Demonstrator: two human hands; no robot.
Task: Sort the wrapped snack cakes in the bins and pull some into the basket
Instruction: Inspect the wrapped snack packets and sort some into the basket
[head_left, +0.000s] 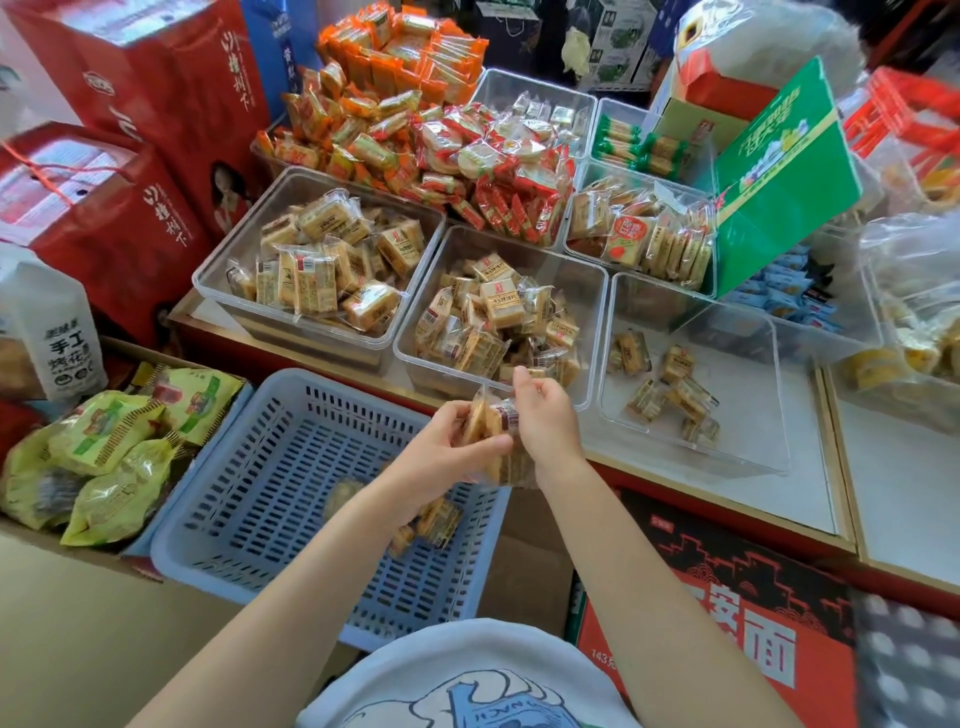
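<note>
Over the near right corner of the blue slotted basket (270, 499), I hold a small bunch of wrapped snack cakes (491, 421) between both hands, just in front of the middle clear bin (592, 291) on the display counter. My left hand (447, 447) curls under and around the bunch from the left, thumb across its front; my right hand (545, 421) closes over it from the right, fingertips pinching the top wrapper edge. The cakes stand roughly on edge in my grip, long sides running up and down, a barcode label facing me. How many I hold is hard to tell: my fingers cover most of them and the clear wrappers blur together. A few more cakes (431, 522) lie on the basket floor, partly hidden behind my left forearm. The middle bin holds a loose heap of the same yellow cakes pointing every way; the left bin (218, 260) holds a fuller pile, and the right bin (769, 410) only a handful scattered flat on its floor. Green snack bags (104, 436) sit just left of the basket.
</note>
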